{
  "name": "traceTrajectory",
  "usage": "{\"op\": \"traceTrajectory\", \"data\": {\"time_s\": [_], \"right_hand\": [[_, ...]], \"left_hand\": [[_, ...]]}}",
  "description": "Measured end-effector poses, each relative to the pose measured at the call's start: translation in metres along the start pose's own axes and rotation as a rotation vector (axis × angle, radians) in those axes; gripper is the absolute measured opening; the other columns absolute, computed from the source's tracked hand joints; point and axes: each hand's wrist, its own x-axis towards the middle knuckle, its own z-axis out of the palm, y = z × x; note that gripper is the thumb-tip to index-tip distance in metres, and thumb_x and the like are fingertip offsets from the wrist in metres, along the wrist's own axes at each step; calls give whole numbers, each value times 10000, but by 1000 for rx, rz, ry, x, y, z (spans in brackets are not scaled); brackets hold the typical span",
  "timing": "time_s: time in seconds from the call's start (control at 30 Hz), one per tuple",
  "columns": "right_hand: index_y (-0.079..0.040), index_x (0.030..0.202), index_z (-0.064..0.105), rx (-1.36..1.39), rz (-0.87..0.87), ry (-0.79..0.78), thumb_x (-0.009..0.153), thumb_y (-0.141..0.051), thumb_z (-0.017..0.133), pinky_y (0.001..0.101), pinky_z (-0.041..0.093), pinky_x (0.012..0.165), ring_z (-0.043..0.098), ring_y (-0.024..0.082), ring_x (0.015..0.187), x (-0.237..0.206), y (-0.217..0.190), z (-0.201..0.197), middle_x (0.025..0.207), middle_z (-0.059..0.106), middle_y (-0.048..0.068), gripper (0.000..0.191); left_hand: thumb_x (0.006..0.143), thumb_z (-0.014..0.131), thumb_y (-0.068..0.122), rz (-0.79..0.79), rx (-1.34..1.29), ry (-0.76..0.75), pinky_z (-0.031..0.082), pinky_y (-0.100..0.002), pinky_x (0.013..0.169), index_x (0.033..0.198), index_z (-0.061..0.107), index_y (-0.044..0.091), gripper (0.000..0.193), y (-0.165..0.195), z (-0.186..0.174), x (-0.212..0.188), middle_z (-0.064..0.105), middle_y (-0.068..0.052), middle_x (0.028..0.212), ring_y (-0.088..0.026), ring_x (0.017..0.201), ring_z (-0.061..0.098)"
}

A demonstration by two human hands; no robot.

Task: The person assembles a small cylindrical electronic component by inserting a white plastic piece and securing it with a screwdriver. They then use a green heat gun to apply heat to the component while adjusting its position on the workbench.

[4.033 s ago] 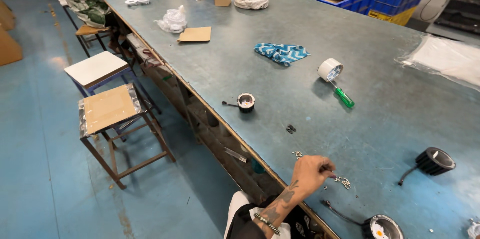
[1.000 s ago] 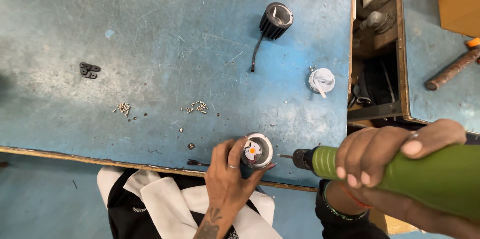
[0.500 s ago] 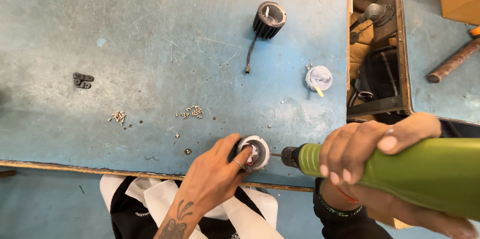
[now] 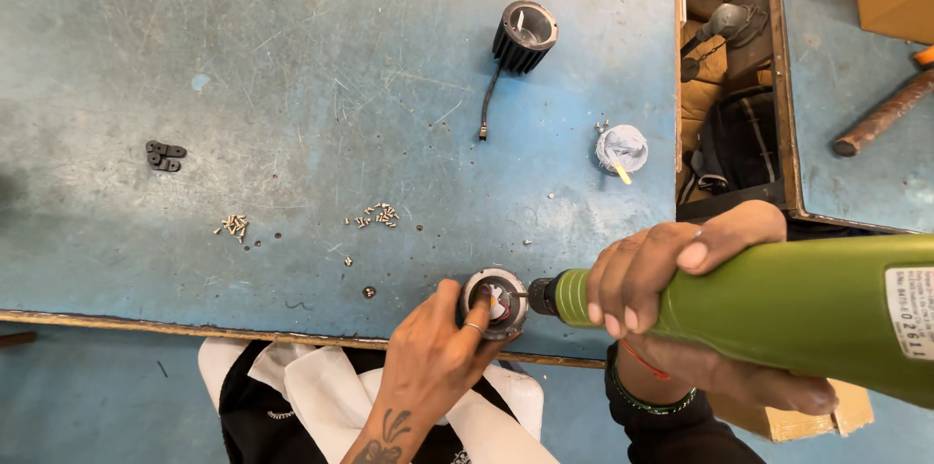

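Since the pic from a sec ago, the left hand [image 4: 438,352] has been moved up onto the small round lamp part [image 4: 494,303], and the green power screwdriver [image 4: 778,313] has been brought closer, w/ its tip now right at the part's face.

The lamp part is sat at the near edge of the blue tabletop [image 4: 292,114], just in front of the person. It is pinched at its rim by the left thumb and fingers, so it is held down flat. The screwdriver is wrapped tight by the right hand [image 4: 681,279], fingers closed round the front of the green body.

The lamp part looks hard, prob. metal, small and light. It could spin or slide when pushed, so it is best held by the rim, w/ fingers kept off the middle where the tip goes. The screwdriver looks big and heavy-ish; a full grip is needed.

Little screws [image 4: 375,216] are scattered nearby. A black finned lamp body [image 4: 522,36] w/ a wire is farther back, well apart.
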Motion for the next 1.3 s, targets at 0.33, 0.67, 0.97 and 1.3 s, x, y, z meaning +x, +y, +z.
{"op": "traceTrajectory", "data": {"time_s": [0.33, 0.67, 0.97, 1.3], "right_hand": [[-34, 1181, 431, 2, -25, 23, 809, -727, 677, 434, 581, 612, 622, 233, 652, 4, 17, 11, 789, 651, 146, 825], [-42, 1158, 434, -50, -50, 86, 808, -742, 668, 423, 576, 584, 607, 225, 613, 4, 22, 13, 758, 637, 133, 817], [-47, 1139, 447, -61, -29, 121, 802, -760, 650, 396, 571, 489, 588, 240, 599, 5, 14, 14, 703, 635, 127, 814], [-35, 1133, 452, -33, -39, 117, 805, -775, 607, 425, 551, 535, 581, 246, 584, 7, 6, 21, 710, 624, 141, 824]], "left_hand": [[720, 845, 226, 6, 96, -33, 522, -356, 635, 1031, 683, -64, 456, 8, 2, 5, 533, -109, 912, -247, 780, 605], [751, 862, 254, 1, 5, 10, 537, -381, 641, 1083, 676, -13, 466, 0, 4, -1, 535, -121, 937, -272, 785, 630], [708, 873, 286, 7, -63, -113, 559, -430, 819, 1225, 611, 35, 632, -16, -16, 6, 603, -161, 1180, -356, 1045, 661], [800, 841, 237, -70, -254, 131, 403, -575, 1132, 1086, 705, 65, 360, 7, -34, 12, 590, -143, 1253, -390, 1200, 582]]}}
